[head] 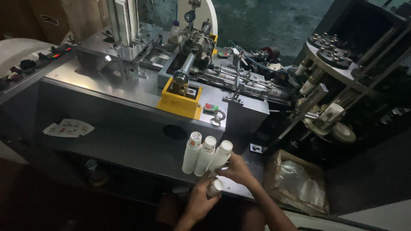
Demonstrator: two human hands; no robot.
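Three stacks of white paper cups (206,154) lean against the grey front panel of a cup-forming machine (128,107), their bottoms facing up. My right hand (238,169) rests against the rightmost stack (221,156) and steadies it. Below, my left hand (201,200) is closed around another short stack of white cups (215,187), held near the ledge at the machine's lower edge.
A yellow bracket with a shaft (182,100) sits on the machine top. To the right stands a rotating turret with white cups on mandrels (327,113). A cardboard box lined with clear plastic (295,179) stands on the floor. Printed paper blanks (68,128) lie on the left panel.
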